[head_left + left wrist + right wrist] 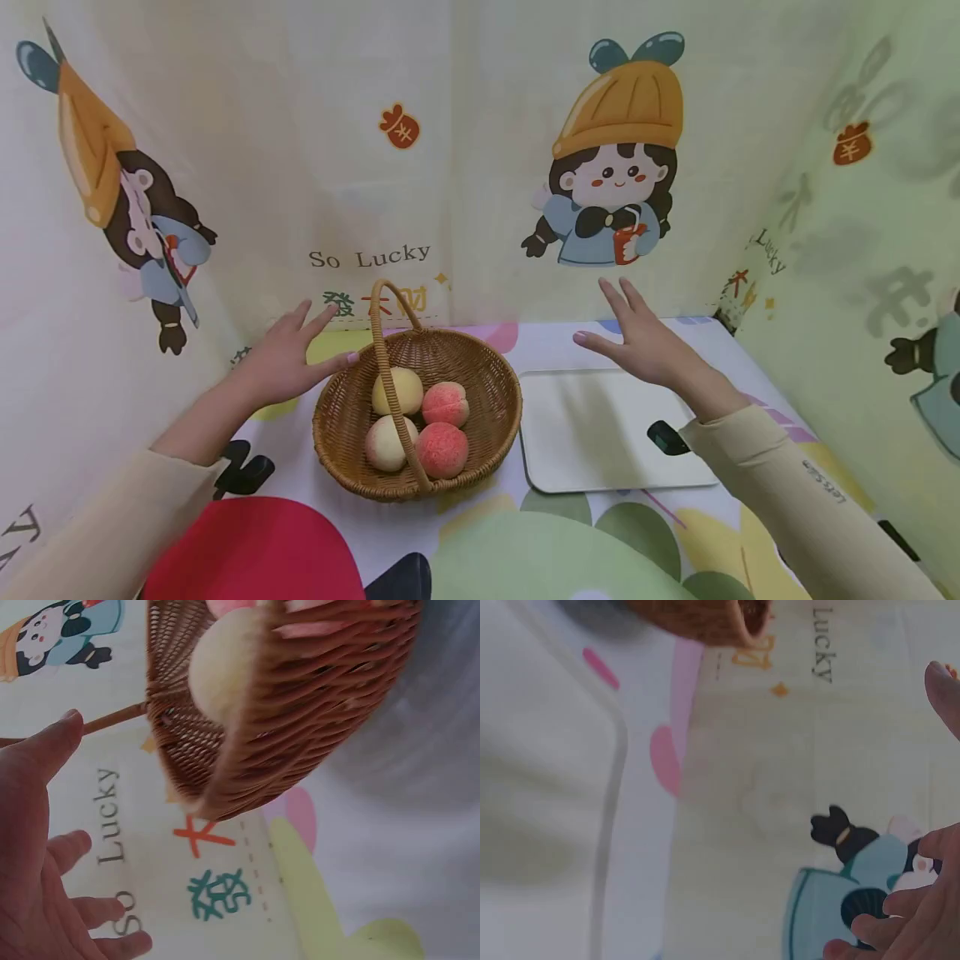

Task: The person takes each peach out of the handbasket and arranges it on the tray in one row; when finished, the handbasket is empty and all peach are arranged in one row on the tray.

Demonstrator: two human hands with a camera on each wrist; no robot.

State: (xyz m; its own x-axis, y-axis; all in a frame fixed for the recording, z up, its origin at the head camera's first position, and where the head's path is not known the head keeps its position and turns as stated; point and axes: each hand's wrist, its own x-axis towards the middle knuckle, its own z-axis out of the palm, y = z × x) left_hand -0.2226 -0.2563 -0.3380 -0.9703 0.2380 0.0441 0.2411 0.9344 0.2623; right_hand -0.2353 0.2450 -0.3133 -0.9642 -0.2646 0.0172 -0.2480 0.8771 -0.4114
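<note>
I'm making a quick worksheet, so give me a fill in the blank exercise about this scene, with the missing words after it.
1. The basket holds ____ fruits.
2. The tray is ____ in color.
3. Between the basket and the tray, the left hand is nearer the ____.
4. The right hand is holding ____.

Missing words: four; white; basket; nothing.

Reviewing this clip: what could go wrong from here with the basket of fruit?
The handle arches over the peaches, so a hand reaching in might snag it and tip the basket. The peaches look round and lie loose, so tilting could roll them. In the head view, the left hand appears close to the rim and might bump it.
</note>
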